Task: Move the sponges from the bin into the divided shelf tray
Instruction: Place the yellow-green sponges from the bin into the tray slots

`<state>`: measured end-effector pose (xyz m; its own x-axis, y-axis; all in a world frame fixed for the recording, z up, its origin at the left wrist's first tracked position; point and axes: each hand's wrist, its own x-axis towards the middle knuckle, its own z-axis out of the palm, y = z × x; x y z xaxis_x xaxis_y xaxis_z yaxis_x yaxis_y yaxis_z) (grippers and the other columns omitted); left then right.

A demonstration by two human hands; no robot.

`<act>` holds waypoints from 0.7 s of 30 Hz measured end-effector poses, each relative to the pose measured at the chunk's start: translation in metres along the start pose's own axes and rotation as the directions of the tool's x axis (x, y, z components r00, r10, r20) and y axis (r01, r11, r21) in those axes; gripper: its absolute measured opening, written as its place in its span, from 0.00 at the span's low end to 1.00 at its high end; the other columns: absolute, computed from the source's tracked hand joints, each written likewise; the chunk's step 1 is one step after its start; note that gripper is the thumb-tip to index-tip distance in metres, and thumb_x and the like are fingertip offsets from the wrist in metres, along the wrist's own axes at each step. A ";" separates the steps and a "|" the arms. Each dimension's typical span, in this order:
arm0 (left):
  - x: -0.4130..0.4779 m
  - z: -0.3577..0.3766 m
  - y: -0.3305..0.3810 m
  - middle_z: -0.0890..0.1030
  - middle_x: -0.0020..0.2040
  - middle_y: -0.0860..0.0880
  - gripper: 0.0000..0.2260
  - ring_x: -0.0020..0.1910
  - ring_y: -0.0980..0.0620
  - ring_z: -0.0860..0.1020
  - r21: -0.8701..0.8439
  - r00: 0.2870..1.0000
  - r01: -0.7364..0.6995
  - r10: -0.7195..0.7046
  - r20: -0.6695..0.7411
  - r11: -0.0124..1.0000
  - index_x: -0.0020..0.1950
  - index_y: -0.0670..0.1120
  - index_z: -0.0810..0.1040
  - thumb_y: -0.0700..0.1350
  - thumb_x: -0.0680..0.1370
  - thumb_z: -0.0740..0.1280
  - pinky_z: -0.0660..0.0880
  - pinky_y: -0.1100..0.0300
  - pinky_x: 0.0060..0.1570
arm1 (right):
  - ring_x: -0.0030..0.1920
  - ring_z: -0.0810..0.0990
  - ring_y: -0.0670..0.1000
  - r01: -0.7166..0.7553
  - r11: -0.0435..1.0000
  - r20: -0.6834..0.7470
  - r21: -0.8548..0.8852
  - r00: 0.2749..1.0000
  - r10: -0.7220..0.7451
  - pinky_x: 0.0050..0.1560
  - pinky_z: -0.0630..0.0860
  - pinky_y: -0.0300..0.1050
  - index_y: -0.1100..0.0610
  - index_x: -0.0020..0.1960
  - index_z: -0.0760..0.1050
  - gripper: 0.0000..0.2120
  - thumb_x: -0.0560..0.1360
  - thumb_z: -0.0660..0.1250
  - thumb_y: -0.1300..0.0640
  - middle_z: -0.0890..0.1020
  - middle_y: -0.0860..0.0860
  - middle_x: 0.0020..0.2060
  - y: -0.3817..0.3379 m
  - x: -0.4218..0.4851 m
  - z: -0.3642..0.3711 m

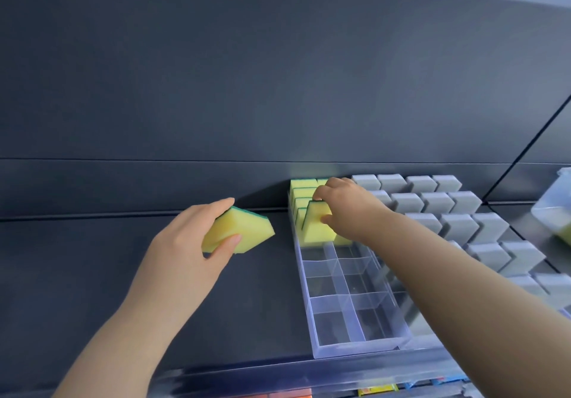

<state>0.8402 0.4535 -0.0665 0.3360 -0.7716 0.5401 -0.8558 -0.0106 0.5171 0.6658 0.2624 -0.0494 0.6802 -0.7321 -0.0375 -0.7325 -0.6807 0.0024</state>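
Left grip (185, 243) pinching loose sponge (238, 231), right grip (346, 209) pinching upright sponge (315, 227) in tray (355, 348), dark matte shelf (92, 258)

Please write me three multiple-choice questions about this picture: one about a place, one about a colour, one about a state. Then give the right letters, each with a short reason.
1. Relative to the divided tray, where is the loose sponge that the left grip holds?
A. inside a front cell
B. over the dark shelf, left of the tray
C. behind the tray

2. What colour is its thin layer?
A. green
B. red
C. white

3. What is the right grip doing?
A. lying flat on the shelf
B. hanging empty
C. pinching a standing sponge in the tray

Answers: 1 B, it is outside the tray's left wall; 2 A, a green edge shows on top; 3 C, fingers and thumb close on it.
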 end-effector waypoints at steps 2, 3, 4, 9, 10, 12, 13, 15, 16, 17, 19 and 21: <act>0.000 -0.001 0.000 0.77 0.52 0.57 0.21 0.50 0.59 0.72 0.014 1.000 -0.003 0.003 0.000 1.000 0.62 0.48 0.77 0.41 0.70 0.74 0.69 0.65 0.47 | 0.62 0.67 0.55 0.014 1.000 0.008 -0.018 1.000 -0.014 0.58 0.72 0.52 0.52 0.65 0.68 0.19 0.75 0.65 0.57 0.71 0.52 0.60 -0.002 0.002 0.000; 0.000 -0.001 0.000 0.76 0.52 0.57 0.21 0.50 0.59 0.72 0.021 1.000 -0.002 0.002 -0.003 1.000 0.62 0.49 0.77 0.41 0.70 0.74 0.69 0.64 0.47 | 0.62 0.67 0.55 0.023 0.999 0.013 -0.024 1.000 -0.022 0.58 0.72 0.52 0.52 0.65 0.68 0.18 0.75 0.65 0.57 0.71 0.52 0.60 -0.002 0.004 -0.001; 0.000 -0.002 0.000 0.76 0.52 0.57 0.21 0.50 0.59 0.72 0.023 1.000 0.000 0.000 -0.005 1.000 0.63 0.49 0.77 0.42 0.70 0.74 0.69 0.63 0.46 | 0.62 0.67 0.55 0.033 0.999 0.019 -0.030 0.999 -0.033 0.57 0.72 0.52 0.53 0.64 0.68 0.18 0.75 0.65 0.57 0.71 0.52 0.60 -0.003 0.005 -0.001; 0.000 -0.003 0.001 0.75 0.52 0.58 0.21 0.49 0.59 0.71 0.014 1.000 0.005 -0.005 -0.004 1.000 0.62 0.49 0.77 0.41 0.70 0.74 0.66 0.75 0.44 | 0.61 0.68 0.54 0.073 0.995 0.065 -0.064 0.995 -0.069 0.55 0.73 0.50 0.53 0.64 0.68 0.18 0.75 0.65 0.57 0.71 0.52 0.59 -0.006 0.006 0.001; 0.000 -0.002 0.002 0.75 0.52 0.58 0.21 0.48 0.59 0.71 0.009 1.000 0.007 -0.007 -0.005 1.000 0.62 0.49 0.77 0.41 0.70 0.74 0.65 0.78 0.45 | 0.61 0.68 0.54 0.081 0.994 0.068 -0.072 0.995 -0.077 0.55 0.73 0.51 0.53 0.64 0.68 0.18 0.75 0.65 0.57 0.71 0.52 0.59 -0.006 0.006 0.002; 0.001 -0.002 0.002 0.76 0.52 0.57 0.21 0.48 0.59 0.71 0.007 1.000 0.009 -0.009 -0.008 1.000 0.62 0.49 0.77 0.41 0.70 0.74 0.64 0.80 0.46 | 0.60 0.68 0.54 0.093 0.992 0.066 -0.081 0.994 -0.088 0.54 0.74 0.52 0.54 0.64 0.68 0.17 0.75 0.65 0.57 0.71 0.52 0.58 -0.005 0.006 0.006; 0.002 -0.002 0.003 0.76 0.52 0.57 0.21 0.48 0.59 0.72 0.010 1.000 0.008 -0.007 -0.012 1.000 0.62 0.50 0.77 0.41 0.70 0.74 0.64 0.80 0.47 | 0.60 0.68 0.55 0.099 0.992 0.063 -0.083 0.994 -0.094 0.54 0.74 0.53 0.54 0.63 0.68 0.17 0.75 0.64 0.57 0.71 0.52 0.58 -0.005 0.006 0.008; 0.003 0.000 0.003 0.76 0.52 0.57 0.21 0.48 0.58 0.72 0.020 1.000 0.002 -0.002 -0.016 1.000 0.62 0.50 0.77 0.42 0.70 0.74 0.65 0.77 0.46 | 0.60 0.68 0.55 0.118 0.988 0.055 -0.099 0.992 -0.113 0.53 0.75 0.54 0.55 0.64 0.68 0.17 0.76 0.64 0.56 0.71 0.52 0.58 -0.006 0.007 0.013; 0.003 0.000 0.004 0.76 0.52 0.57 0.21 0.48 0.58 0.72 0.023 1.000 0.000 0.000 -0.016 1.000 0.62 0.50 0.77 0.42 0.70 0.74 0.66 0.75 0.46 | 0.60 0.68 0.55 0.136 0.984 0.048 -0.117 0.990 -0.131 0.54 0.74 0.53 0.56 0.64 0.67 0.17 0.76 0.63 0.56 0.71 0.53 0.59 -0.006 0.008 0.015; 0.003 0.001 0.004 0.76 0.52 0.57 0.21 0.48 0.58 0.72 0.023 1.000 0.000 0.001 -0.015 1.000 0.62 0.50 0.77 0.42 0.70 0.74 0.66 0.75 0.46 | 0.60 0.68 0.55 0.159 0.976 0.037 -0.149 0.987 -0.155 0.55 0.73 0.51 0.56 0.64 0.67 0.16 0.77 0.63 0.55 0.71 0.53 0.59 -0.006 0.008 0.018; 0.002 0.002 0.005 0.76 0.52 0.58 0.21 0.48 0.58 0.72 0.020 1.000 0.003 -0.003 -0.011 1.000 0.62 0.50 0.77 0.42 0.70 0.74 0.66 0.77 0.45 | 0.59 0.68 0.56 0.201 0.949 0.011 -0.243 0.979 -0.205 0.55 0.69 0.48 0.56 0.63 0.67 0.16 0.77 0.63 0.55 0.70 0.53 0.58 -0.005 0.007 0.025; 0.001 0.003 0.006 0.76 0.52 0.59 0.21 0.48 0.59 0.71 0.022 1.000 0.014 -0.014 -0.007 1.000 0.62 0.50 0.77 0.42 0.70 0.74 0.66 0.77 0.44 | 0.57 0.69 0.55 0.223 0.925 0.008 -0.309 0.973 -0.232 0.53 0.67 0.46 0.56 0.61 0.68 0.15 0.75 0.63 0.56 0.70 0.53 0.57 -0.005 0.006 0.032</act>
<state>0.8345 0.4504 -0.0647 0.3502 -0.7671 0.5375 -0.8597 -0.0354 0.5096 0.6724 0.2622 -0.0821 0.8311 -0.5543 -0.0454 -0.5173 -0.8004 0.3029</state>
